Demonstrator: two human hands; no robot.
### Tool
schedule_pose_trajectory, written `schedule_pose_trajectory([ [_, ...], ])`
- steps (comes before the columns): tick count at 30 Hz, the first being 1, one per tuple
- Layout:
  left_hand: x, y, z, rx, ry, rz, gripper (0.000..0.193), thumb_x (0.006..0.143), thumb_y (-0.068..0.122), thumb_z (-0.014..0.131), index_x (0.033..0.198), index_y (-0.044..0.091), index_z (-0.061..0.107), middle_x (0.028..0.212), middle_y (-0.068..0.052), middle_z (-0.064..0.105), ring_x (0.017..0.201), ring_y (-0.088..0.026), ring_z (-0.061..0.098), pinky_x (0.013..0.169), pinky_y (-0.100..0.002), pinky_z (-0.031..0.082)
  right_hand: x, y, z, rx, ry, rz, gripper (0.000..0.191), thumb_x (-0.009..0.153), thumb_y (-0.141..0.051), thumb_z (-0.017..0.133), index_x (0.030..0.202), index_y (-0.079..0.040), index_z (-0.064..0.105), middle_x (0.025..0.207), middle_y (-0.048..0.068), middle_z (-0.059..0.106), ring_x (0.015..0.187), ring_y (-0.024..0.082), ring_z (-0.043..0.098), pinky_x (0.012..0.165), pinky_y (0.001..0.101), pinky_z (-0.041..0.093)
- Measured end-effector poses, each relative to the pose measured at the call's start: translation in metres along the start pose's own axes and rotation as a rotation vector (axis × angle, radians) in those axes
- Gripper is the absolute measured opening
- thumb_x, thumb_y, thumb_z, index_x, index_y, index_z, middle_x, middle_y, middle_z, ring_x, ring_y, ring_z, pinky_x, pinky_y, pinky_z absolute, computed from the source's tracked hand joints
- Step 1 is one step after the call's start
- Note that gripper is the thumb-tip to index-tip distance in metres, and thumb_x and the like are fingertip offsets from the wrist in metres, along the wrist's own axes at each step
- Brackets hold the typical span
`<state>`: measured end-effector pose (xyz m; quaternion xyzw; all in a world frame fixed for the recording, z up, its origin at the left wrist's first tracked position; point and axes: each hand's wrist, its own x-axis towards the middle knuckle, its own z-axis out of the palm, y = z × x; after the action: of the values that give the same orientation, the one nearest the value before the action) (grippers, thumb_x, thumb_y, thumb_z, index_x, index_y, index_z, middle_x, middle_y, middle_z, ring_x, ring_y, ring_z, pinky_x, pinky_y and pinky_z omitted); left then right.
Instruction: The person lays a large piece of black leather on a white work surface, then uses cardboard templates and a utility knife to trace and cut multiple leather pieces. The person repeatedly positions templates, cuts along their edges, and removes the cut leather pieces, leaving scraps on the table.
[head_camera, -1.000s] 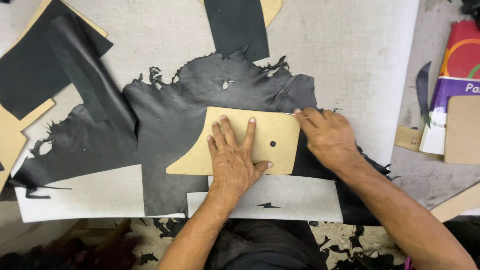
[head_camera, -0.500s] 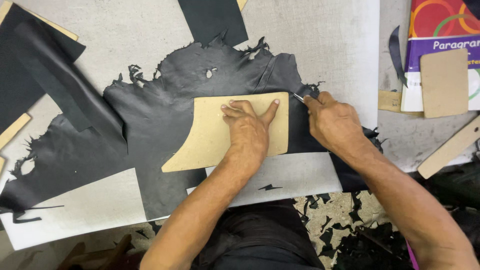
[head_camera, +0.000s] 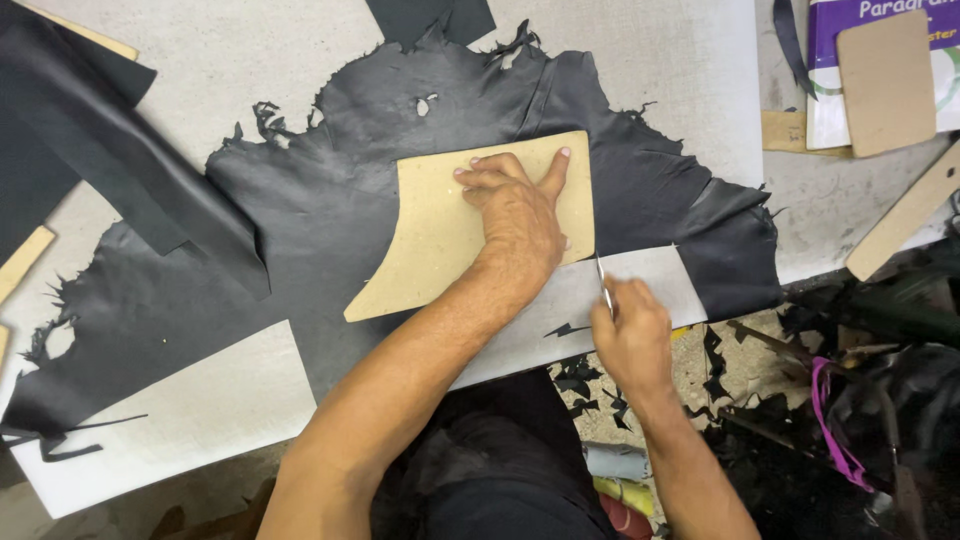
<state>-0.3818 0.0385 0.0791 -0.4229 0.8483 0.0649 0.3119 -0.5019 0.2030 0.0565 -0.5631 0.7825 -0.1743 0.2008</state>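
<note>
A large black leather hide with ragged edges lies spread on a pale grey cutting board. A tan cardboard pattern with one curved side rests flat on the hide. My left hand presses down on the pattern with fingers spread. My right hand is closed around a thin-bladed knife, whose tip stands at the pattern's lower right corner, near the board's front edge.
Another black leather sheet lies folded at the left. Tan cardboard patterns rest on a printed box at the right, with one more below. Black offcuts litter the floor, beside a pink strap.
My right hand with the knife has moved from the pattern's upper right corner down its right edge to the lower corner. The view shifted, and my left hand stayed on the pattern.
</note>
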Motion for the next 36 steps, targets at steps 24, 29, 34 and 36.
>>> schedule_pose_trajectory([
  [24, -0.064, -0.141, 0.158, -0.34, 0.23, 0.305, 0.053, 0.102, 0.018, 0.049, 0.149, 0.041, 0.048, 0.113, -0.014, 0.062, 0.107, -0.031, 0.062, 0.09, -0.043, 0.05, -0.072, -0.198, 0.144, 0.287, -0.254, -0.225, 0.031, 0.091, -0.004, 0.066, 0.121, 0.003, 0.068, 0.094, 0.018, 0.066, 0.076, 0.031, 0.069, 0.067, 0.0409, 0.055],
  [29, -0.061, -0.138, 0.16, -0.29, 0.241, 0.303, 0.055, 0.1, 0.018, 0.052, 0.15, 0.042, 0.046, 0.111, -0.014, 0.064, 0.104, -0.03, 0.063, 0.082, -0.04, 0.052, -0.08, -0.196, 0.153, 0.201, -0.192, -0.293, 0.029, 0.09, -0.002, 0.065, 0.118, 0.005, 0.067, 0.098, 0.021, 0.065, 0.086, 0.04, 0.067, 0.075, 0.0474, 0.054],
  [34, -0.059, -0.134, 0.161, -0.265, 0.237, 0.293, 0.057, 0.098, 0.018, 0.054, 0.149, 0.041, 0.046, 0.111, -0.014, 0.064, 0.104, -0.029, 0.063, 0.078, -0.038, 0.053, -0.083, -0.191, 0.138, 0.176, -0.287, -0.275, 0.029, 0.088, -0.003, 0.065, 0.117, 0.004, 0.067, 0.094, 0.021, 0.065, 0.083, 0.039, 0.067, 0.073, 0.0476, 0.054],
  [36, -0.061, -0.135, 0.159, -0.26, 0.235, 0.291, 0.057, 0.098, 0.018, 0.054, 0.149, 0.041, 0.046, 0.111, -0.013, 0.064, 0.104, -0.028, 0.063, 0.078, -0.037, 0.053, -0.072, -0.184, 0.128, 0.137, -0.385, -0.297, 0.031, 0.09, -0.003, 0.065, 0.12, 0.002, 0.068, 0.093, 0.019, 0.065, 0.08, 0.038, 0.067, 0.071, 0.0469, 0.054],
])
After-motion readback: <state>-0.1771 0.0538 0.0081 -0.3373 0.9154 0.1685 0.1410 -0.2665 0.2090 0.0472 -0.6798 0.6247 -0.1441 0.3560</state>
